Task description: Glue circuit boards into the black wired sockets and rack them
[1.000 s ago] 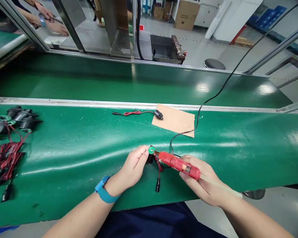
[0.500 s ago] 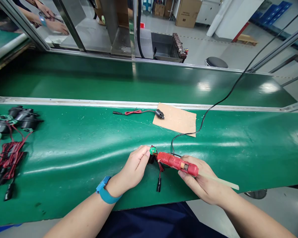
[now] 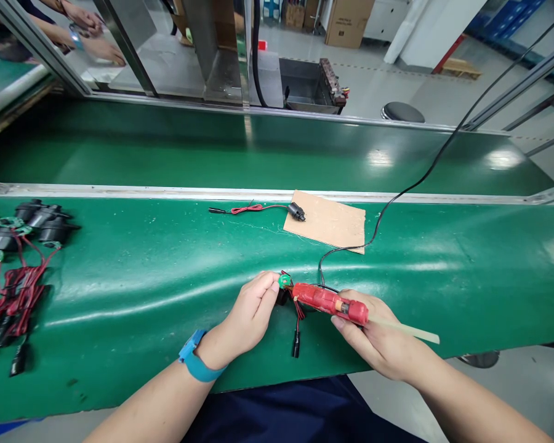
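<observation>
My left hand (image 3: 247, 314) pinches a small black motor-like part with a round green circuit board (image 3: 284, 281) on its end, partly hidden by the fingers. Red and black leads (image 3: 299, 309) hang from it to a black connector (image 3: 296, 344) on the green mat. My right hand (image 3: 383, 335) is wrapped around a red hot glue gun (image 3: 325, 299). Its nozzle points left and meets the edge of the green board. A pale glue stick (image 3: 415, 331) sticks out behind the gun.
At left lies a pile of black motor-like parts (image 3: 46, 221) with bundled red-black wires (image 3: 23, 289). A similar wired part (image 3: 297, 211) rests on a cardboard piece (image 3: 332, 221). A black cord (image 3: 410, 186) crosses the right side. Another person's hands (image 3: 96, 40) work at far left.
The glue stick's rear end sits slightly nearer the gun. Both hands, the gun and the green board stay almost where they were; the view shifts slightly.
</observation>
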The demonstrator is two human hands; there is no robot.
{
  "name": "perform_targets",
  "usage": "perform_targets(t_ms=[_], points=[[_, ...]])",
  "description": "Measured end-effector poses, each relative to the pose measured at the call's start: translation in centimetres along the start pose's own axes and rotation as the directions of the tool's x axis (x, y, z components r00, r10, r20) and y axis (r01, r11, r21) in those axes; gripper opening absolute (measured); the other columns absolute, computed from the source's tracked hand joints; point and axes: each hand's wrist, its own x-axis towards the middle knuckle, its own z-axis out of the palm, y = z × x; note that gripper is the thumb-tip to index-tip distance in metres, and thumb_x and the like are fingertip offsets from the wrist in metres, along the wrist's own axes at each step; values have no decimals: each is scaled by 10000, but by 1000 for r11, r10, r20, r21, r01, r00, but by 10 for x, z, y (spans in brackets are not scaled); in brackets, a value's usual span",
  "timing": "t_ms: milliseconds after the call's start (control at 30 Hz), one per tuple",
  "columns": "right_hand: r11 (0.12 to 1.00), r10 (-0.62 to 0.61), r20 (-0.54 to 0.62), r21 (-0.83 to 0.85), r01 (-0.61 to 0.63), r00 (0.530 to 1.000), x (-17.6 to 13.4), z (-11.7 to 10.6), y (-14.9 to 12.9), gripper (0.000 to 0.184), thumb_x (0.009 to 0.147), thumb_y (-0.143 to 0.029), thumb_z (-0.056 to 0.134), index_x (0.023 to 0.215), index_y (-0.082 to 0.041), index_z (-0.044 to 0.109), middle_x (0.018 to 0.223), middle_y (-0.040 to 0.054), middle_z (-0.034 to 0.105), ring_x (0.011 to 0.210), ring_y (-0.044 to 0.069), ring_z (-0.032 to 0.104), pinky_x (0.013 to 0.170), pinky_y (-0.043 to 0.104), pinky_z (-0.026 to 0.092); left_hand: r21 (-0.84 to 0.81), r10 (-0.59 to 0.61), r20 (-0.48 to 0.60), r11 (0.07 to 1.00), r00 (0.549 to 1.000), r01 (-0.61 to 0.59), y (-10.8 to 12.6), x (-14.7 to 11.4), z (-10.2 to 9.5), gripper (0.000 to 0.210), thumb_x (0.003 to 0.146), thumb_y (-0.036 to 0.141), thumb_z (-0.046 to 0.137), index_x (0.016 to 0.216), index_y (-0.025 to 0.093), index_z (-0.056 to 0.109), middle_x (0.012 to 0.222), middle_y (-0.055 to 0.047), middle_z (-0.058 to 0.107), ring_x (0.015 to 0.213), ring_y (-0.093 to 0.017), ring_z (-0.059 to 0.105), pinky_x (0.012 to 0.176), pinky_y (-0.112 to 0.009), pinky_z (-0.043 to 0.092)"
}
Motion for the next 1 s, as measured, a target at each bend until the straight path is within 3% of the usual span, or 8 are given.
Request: perform_targets(t_ms=[433, 700, 1000], points=[[1000, 28, 24, -11, -28, 999, 0, 0, 1, 166, 1038, -196, 440, 877, -233, 420, 775, -10, 494, 673, 162, 466, 628, 318, 377, 65, 30, -18, 997, 999, -29, -2, -1, 0, 316, 1075, 343, 369, 978, 209, 639, 915, -68, 608, 839, -217, 507, 786, -345, 392], [997, 79, 85, -12, -78, 993, -2, -4, -1, 115, 1029, -227, 449, 914, -226, 446, 814, 17, 530, 692, 179, 504, 642, 335, 435, 249, 174, -14, 954, 985, -166, -5, -2, 4, 243, 1061, 222, 350, 1022, 208, 589, 967, -98, 598, 949, -251, 531, 863, -395, 419], [988, -8, 78, -151, 19, 997, 0, -12, -13, 55, 1011, -221, 489, 1026, -185, 528, 949, 88, 638, 792, 221, 605, 678, 364, 533, 361, 307, 16, 886, 952, -292, -11, 0, 5, 194, 1048, 133, 367, 1067, 183, 554, 996, -98, 588, 1001, -251, 526, 905, -434, 451]])
